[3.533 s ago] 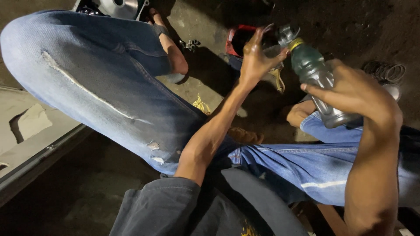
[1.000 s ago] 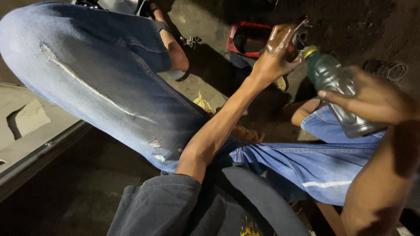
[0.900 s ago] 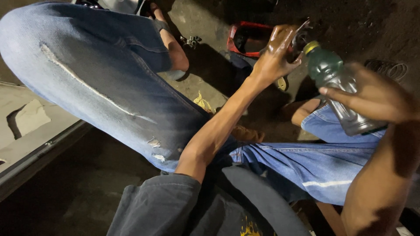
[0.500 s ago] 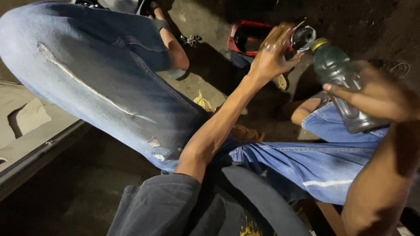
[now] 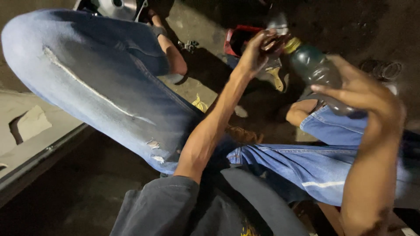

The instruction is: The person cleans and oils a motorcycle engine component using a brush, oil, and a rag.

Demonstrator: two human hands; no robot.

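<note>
I am crouched over a dirty concrete floor, my knees in torn blue jeans [image 5: 100, 83]. My right hand [image 5: 363, 94] grips a dark green plastic bottle [image 5: 315, 72] by its body and holds it tilted, neck to the left. The bottle's yellow neck ring touches a small shiny part [image 5: 274, 43] pinched in the fingers of my left hand [image 5: 256, 54], which is raised above the floor. What the small part is cannot be made out; it is blurred.
A red open tray [image 5: 238, 39] lies on the floor behind my left hand. A round metal part [image 5: 118, 6] shows at the top left, coiled rings [image 5: 385, 70] at the right, a few small bolts [image 5: 188, 44] near my foot. A raised concrete ledge [image 5: 35, 131] runs along the left.
My right hand has brought the bottle's neck left and up against the part in my left hand. The left hand has stayed raised and shifted slightly.
</note>
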